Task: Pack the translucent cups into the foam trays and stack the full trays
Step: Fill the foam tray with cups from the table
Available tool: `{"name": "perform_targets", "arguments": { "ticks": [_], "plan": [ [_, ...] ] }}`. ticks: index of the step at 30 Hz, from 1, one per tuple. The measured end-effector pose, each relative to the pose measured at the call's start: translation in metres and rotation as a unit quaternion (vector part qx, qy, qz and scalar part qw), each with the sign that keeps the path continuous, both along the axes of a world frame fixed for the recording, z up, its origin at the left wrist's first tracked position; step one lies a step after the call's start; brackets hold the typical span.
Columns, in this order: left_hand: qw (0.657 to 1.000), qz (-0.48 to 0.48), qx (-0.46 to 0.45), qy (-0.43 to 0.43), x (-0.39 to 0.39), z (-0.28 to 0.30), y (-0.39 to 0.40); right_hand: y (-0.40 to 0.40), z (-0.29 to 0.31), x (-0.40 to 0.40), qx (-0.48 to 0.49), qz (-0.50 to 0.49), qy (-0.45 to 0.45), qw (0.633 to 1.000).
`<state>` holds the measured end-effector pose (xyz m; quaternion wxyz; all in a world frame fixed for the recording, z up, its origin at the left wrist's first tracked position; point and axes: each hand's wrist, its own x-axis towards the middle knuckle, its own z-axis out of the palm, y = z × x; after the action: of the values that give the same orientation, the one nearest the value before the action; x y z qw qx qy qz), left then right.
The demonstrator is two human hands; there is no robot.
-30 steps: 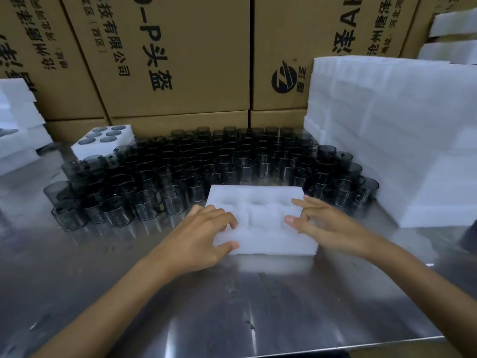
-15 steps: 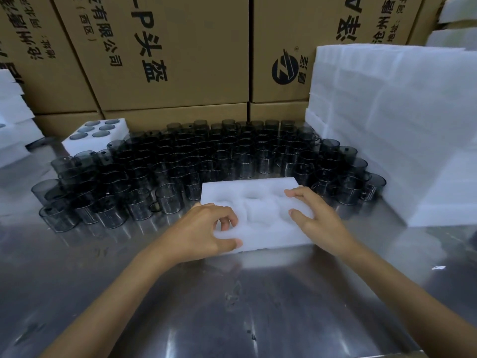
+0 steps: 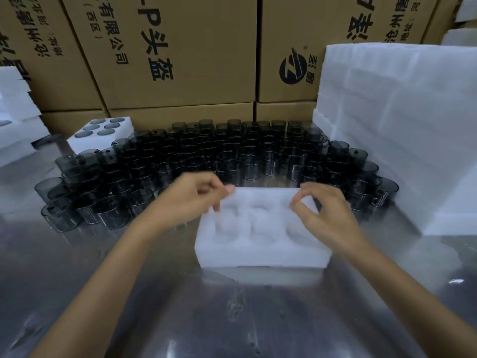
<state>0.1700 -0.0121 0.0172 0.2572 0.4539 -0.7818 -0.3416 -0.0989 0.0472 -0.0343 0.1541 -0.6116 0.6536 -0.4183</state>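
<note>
1. Empty foam tray (image 3: 262, 229) sits flat on the steel table (image 3: 180, 306), cavities up; nothing in the cavities, though they are blurred.
2. Left hand (image 3: 189, 200) is at the tray's far-left corner, fingers curled, thumb and fingertips bunched near the tray edge. It is motion-blurred; whether it pinches the foam or just touches it cannot be told.
3. Right hand (image 3: 325, 211) is over the tray's right side near the far-right corner, fingers curled in with the thumb close to the fingertips. Nothing is visibly held; contact with the tray cannot be told.
4. Both forearms come in from the near edge of the table, one on each side of the tray.
5. Translucent cups (image 3: 232, 156), dark-tinted, stand upright in a dense block just beyond the tray, spreading well past it to the left and right. The nearest cups are just behind the tray's far edge and behind both hands.
6. Filled tray (image 3: 98, 133), with cups in its holes showing round dark tops, sits beyond and left of the empty tray, at the far-left corner of the cup block.
7. Stack of foam trays (image 3: 397, 130) stands tall to the right of the empty tray, touching the right edge of the cup block.
8. More white foam pieces (image 3: 15, 120) sit far left of the empty tray, at the frame edge.
9. Cardboard boxes (image 3: 180, 52) with printed characters form a wall behind the cups, well beyond the tray.
</note>
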Motion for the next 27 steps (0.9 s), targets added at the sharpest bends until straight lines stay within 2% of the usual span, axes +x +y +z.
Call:
{"name": "perform_targets", "arguments": {
  "ticks": [2, 4, 6, 8, 10, 13, 15, 18, 22, 27],
  "plan": [
    [0.989, 0.115, -0.085, 0.037, 0.003, 0.003, -0.025, -0.019, 0.019, 0.009, -0.022, 0.012, 0.001, 1.000],
    [0.980, 0.164, -0.110, 0.003, 0.002, -0.001, -0.049, -0.045, 0.033, 0.025, -0.027, 0.034, -0.013, 0.999],
    [0.983, 0.158, -0.077, -0.059, -0.002, -0.012, -0.069, -0.076, 0.038, 0.046, 0.009, 0.071, -0.012, 0.997],
    [0.980, 0.170, -0.060, -0.085, -0.008, -0.024, -0.082, -0.101, 0.034, 0.067, 0.077, 0.113, -0.031, 0.990],
    [0.975, 0.191, -0.087, -0.079, -0.009, -0.032, -0.087, -0.120, 0.022, 0.082, 0.120, 0.130, -0.030, 0.984],
    [0.975, 0.162, -0.130, -0.079, -0.007, -0.041, -0.089, -0.136, 0.011, 0.088, 0.154, 0.118, 0.011, 0.981],
    [0.976, 0.147, -0.147, -0.068, -0.003, -0.046, -0.089, -0.140, 0.010, 0.088, 0.168, 0.126, 0.003, 0.978],
    [0.973, 0.161, -0.161, -0.042, -0.003, -0.050, -0.087, -0.135, 0.008, 0.088, 0.150, 0.115, 0.003, 0.982],
    [0.968, 0.181, -0.172, -0.008, -0.005, -0.057, -0.078, -0.124, 0.003, 0.090, 0.081, 0.076, 0.001, 0.994],
    [0.967, 0.181, -0.175, 0.033, -0.007, -0.057, -0.075, -0.121, 0.002, 0.090, 0.008, 0.077, -0.061, 0.995]
  ]
}}
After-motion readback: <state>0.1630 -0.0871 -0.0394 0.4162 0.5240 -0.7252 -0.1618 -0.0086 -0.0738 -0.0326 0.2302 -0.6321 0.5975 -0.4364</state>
